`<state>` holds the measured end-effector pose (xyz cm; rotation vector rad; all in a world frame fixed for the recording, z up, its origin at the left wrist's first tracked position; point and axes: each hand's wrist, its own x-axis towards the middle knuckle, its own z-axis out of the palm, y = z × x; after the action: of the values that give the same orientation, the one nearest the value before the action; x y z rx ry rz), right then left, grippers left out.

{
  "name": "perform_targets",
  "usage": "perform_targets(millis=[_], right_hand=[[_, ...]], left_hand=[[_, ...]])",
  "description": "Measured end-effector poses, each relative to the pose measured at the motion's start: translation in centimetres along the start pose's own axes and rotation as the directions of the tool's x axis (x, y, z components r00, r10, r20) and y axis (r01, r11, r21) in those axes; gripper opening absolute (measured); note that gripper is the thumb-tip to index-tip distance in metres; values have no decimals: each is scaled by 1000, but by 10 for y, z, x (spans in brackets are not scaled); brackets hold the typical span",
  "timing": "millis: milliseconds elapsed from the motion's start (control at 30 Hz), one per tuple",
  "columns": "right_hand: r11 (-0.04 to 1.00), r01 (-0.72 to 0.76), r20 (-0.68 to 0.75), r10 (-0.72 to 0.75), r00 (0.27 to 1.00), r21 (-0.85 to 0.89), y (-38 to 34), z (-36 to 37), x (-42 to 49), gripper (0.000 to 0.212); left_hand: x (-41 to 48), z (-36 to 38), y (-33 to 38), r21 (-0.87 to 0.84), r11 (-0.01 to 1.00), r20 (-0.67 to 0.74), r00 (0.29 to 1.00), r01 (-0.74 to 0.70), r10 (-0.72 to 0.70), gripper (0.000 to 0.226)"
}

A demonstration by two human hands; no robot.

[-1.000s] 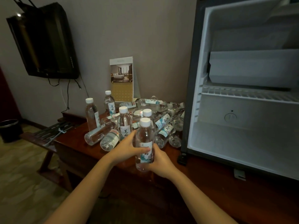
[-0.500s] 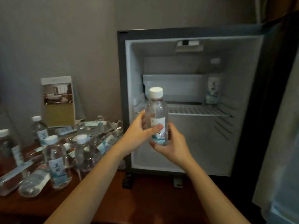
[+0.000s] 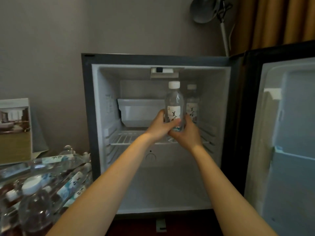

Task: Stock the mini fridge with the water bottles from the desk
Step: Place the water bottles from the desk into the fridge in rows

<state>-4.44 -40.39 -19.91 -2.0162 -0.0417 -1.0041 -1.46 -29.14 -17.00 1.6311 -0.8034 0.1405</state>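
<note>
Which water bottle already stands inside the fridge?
The upright bottle at the back right of the fridge, just behind the held bottle gripped by the left hand and right hand; the other bottles lie heaped on the desk.

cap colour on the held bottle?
White; the cap on the water bottle shows clearest in the head view.
</note>
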Motion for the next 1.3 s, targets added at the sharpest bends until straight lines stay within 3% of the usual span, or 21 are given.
perform_targets(millis=[100, 267, 600, 867, 1133, 1233, 1300], right_hand=[[999, -17, -2, 17, 1000, 49, 10, 6, 6, 52], [998, -54, -32, 53, 998, -24, 18, 10, 16, 47], [971, -133, -215, 89, 973, -197, 22, 17, 17, 38], [940, -184, -266, 107, 958, -286, 20, 17, 17, 33], [950, -123, -285, 38, 958, -286, 24, 19, 13, 24], [967, -62, -300, -16, 954, -248, 23, 20, 4, 15], [986, 11, -335, -66, 940, -166, 17, 25, -7, 10]], left_hand=[[10, 6, -8, -44, 999, 2, 1000, 12, -11, 47], [25, 11, -20, -55, 997, -9, 999, 50, -50, 60], [47, 17, -28, 18, 993, -67, 991, 114, -112, 56], [53, 23, -32, 101, 993, -54, 997, 53, -48, 52], [46, 23, -31, 120, 988, -30, 995, 95, -93, 45], [30, 18, -34, 257, 953, -131, 983, 160, -130, 40], [12, 9, -33, 282, 950, -211, 975, 132, -73, 33]])
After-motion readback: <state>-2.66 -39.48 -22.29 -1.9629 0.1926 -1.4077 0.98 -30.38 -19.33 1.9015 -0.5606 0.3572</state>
